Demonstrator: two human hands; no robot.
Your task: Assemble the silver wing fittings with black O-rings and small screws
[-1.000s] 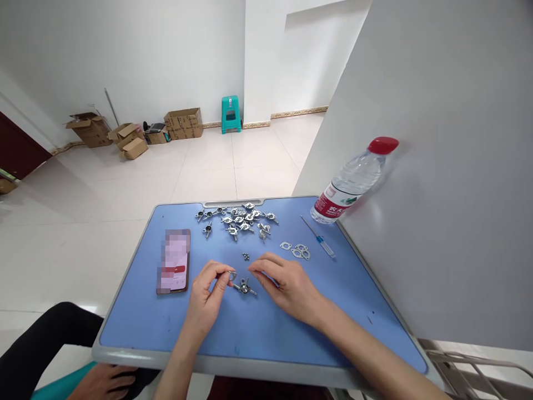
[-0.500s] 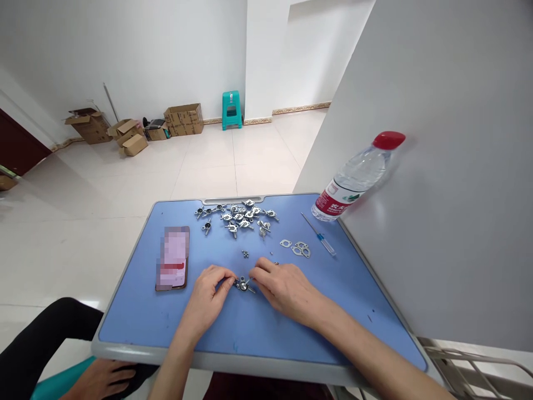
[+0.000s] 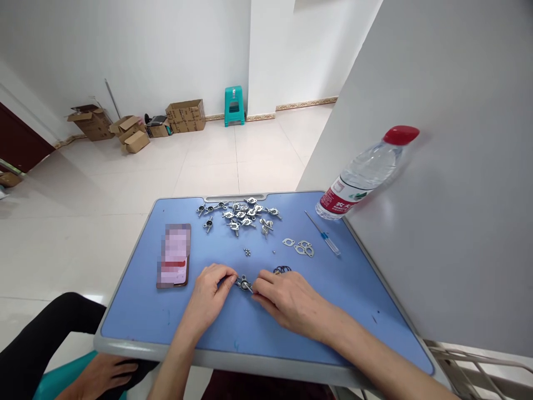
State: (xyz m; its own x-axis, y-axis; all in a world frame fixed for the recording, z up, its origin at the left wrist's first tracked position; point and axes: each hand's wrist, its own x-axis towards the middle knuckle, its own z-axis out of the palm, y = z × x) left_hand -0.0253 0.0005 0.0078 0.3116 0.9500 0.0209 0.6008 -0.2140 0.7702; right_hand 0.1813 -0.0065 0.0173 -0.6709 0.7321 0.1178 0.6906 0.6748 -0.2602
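Note:
A small metal fitting (image 3: 244,283) with a round middle and short pipe stubs lies on the blue tabletop between my hands. My left hand (image 3: 210,291) is closed in a pinch on its left end. At its right side, my right hand (image 3: 287,300) has thumb and fingers pressed together by a thin pale piece; what they grip is mostly hidden. Black rubber rings (image 3: 282,270) lie just beyond the right knuckles. Several tiny metal balls (image 3: 247,252) sit in a cluster ahead of the fitting, with a single ball (image 3: 273,252) to the right.
Farther back lies a pile of metal fittings (image 3: 245,214). Flat metal gaskets (image 3: 304,248) and a screwdriver (image 3: 325,236) are on the right. A water bottle (image 3: 362,178) stands by the grey panel. On the left lies a phone (image 3: 175,255); another person's hand (image 3: 102,375) rests below the table edge.
My right fingers have come down and nearer, to the right side of the fitting. More of the black rings now shows behind that hand. The left hand keeps its pinch.

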